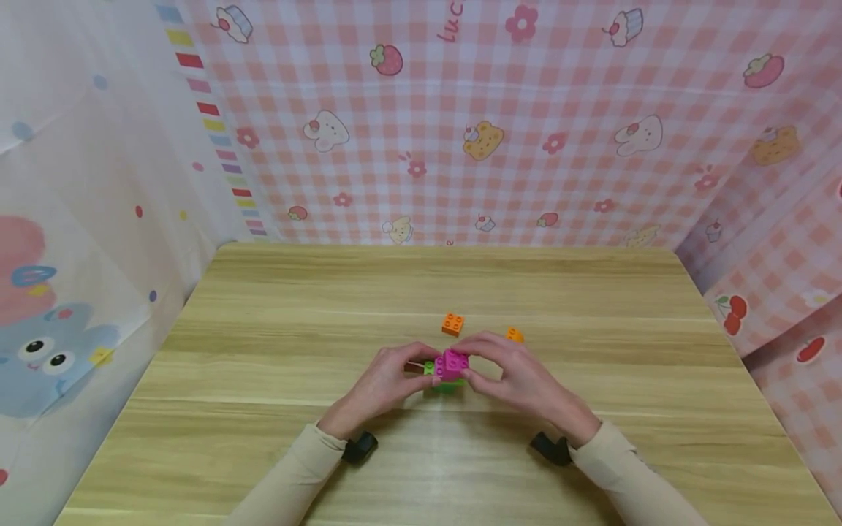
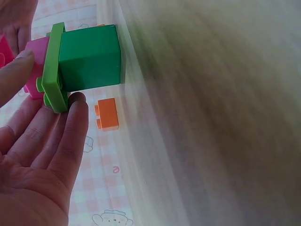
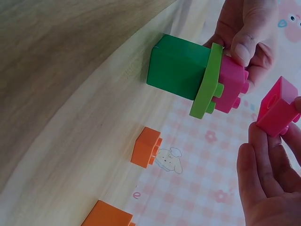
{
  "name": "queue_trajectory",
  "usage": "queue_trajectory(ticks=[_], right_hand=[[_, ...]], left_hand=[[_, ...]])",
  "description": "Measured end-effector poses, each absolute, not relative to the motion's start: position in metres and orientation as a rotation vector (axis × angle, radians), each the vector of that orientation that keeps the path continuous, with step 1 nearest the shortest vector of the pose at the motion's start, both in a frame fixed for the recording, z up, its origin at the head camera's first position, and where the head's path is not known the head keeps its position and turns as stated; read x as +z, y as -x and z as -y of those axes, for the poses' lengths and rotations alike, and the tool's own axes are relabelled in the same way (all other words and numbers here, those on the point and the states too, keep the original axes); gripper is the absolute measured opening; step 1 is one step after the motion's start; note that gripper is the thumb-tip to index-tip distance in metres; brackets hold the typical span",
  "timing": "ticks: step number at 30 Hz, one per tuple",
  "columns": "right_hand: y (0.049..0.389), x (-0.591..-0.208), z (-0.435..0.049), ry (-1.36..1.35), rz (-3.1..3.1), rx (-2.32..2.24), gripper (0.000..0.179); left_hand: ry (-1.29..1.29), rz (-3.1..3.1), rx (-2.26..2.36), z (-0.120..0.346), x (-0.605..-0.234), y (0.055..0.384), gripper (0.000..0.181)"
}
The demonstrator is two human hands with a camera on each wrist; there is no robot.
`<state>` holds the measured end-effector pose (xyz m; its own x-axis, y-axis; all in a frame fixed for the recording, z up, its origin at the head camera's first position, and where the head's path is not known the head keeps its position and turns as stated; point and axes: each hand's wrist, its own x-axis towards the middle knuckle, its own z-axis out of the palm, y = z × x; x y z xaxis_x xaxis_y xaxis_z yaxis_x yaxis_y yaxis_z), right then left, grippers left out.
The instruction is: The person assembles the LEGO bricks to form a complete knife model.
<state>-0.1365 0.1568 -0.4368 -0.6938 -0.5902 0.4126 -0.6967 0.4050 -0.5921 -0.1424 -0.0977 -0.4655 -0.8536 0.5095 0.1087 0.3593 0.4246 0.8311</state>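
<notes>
A small stack stands on the wooden table: a dark green block (image 2: 90, 59) at the bottom, a light green plate (image 2: 55, 70) on it, and a pink brick (image 3: 229, 84) on top. My left hand (image 1: 384, 376) steadies this stack, thumb and fingers at the pink brick and the plate. Between thumb and fingertips, my right hand (image 1: 522, 374) pinches a second pink brick (image 3: 278, 107). The right wrist view shows a gap between that brick and the stack's studs. From the head view it overlaps the stack's top.
Behind the hands an orange brick (image 1: 452, 324) lies on the table (image 1: 316, 292). Another orange piece (image 1: 515, 334) sits to its right, just beyond the right hand. A pink checked cloth (image 1: 441, 183) hangs at the table's far edge.
</notes>
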Motion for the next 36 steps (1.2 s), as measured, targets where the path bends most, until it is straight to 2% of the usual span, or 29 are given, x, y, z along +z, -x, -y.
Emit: queue_trajectory(ticks=[22, 36], right_hand=[[0.142, -0.443, -0.144, -1.196, 2.558, 1.064, 0.026], [0.143, -0.444, -0.142, -1.249, 2.493, 1.032, 0.030]], left_hand=[[-0.745, -2.501, 1.417, 0.099, -0.466, 0.142, 0.032], [-0.706, -2.511, 1.379, 0.098, -0.465, 0.143, 0.033]])
